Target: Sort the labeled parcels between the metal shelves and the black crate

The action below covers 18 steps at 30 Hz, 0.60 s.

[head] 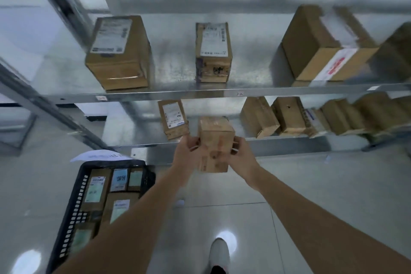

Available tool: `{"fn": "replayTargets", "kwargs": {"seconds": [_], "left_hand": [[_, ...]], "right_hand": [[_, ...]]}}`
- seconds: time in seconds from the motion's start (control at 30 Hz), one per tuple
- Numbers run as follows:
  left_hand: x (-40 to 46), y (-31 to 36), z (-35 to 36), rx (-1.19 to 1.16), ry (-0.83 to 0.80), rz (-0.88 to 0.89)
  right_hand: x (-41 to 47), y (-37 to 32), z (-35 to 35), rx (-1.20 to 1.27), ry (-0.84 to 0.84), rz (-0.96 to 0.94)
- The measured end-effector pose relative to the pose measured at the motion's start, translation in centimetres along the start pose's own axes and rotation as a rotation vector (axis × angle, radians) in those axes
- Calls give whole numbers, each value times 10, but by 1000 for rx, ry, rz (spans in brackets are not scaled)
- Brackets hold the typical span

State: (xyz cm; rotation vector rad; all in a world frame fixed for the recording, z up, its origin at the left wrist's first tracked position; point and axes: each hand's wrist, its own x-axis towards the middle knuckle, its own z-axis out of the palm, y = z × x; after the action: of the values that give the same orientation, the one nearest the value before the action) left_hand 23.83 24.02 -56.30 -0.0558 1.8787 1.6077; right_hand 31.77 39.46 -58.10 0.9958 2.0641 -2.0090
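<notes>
Two bare hands hold one small cardboard parcel point(214, 143) in the air, just in front of the front edge of the lower metal shelf point(289, 148). The left hand point(189, 151) grips its left side and the right hand point(241, 151) its right side, fingers curled round the box; motion blur hides any label on it.

Sorting looks partly done. On the upper metal shelf point(244, 91) stand three parcels with wide gaps between them: a labeled box near the left end point(117, 53), a narrower labeled box in the middle point(213, 52), and a large taped box toward the right point(322, 44). On the lower shelf, one labeled parcel point(173, 118) sits just left of the held box, and a crowded row of boxes point(311, 115) fills the right part. The black crate point(73, 202) on the floor, below the shelf's left end, is packed with several labeled parcels, so much appears left to sort.

Open room: the lower shelf has a bare stretch directly behind the held parcel, between the single labeled parcel and the crowded row. The upper shelf's front edge overhangs that gap, so a lifted box could catch it. Floor between crate and a white shoe point(220, 253) shows nothing on it.
</notes>
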Motion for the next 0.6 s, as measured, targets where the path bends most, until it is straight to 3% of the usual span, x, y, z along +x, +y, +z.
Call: {"fn": "replayTargets", "kwargs": {"seconds": [0.4,0.6], "left_hand": [[-221,134,-44,1,11,152],[-303,194,-52,70,-80,241]], "right_hand": [[-234,-156,9,-33,37,-110],[-308,-216,-13,-140,-33,-240]]}}
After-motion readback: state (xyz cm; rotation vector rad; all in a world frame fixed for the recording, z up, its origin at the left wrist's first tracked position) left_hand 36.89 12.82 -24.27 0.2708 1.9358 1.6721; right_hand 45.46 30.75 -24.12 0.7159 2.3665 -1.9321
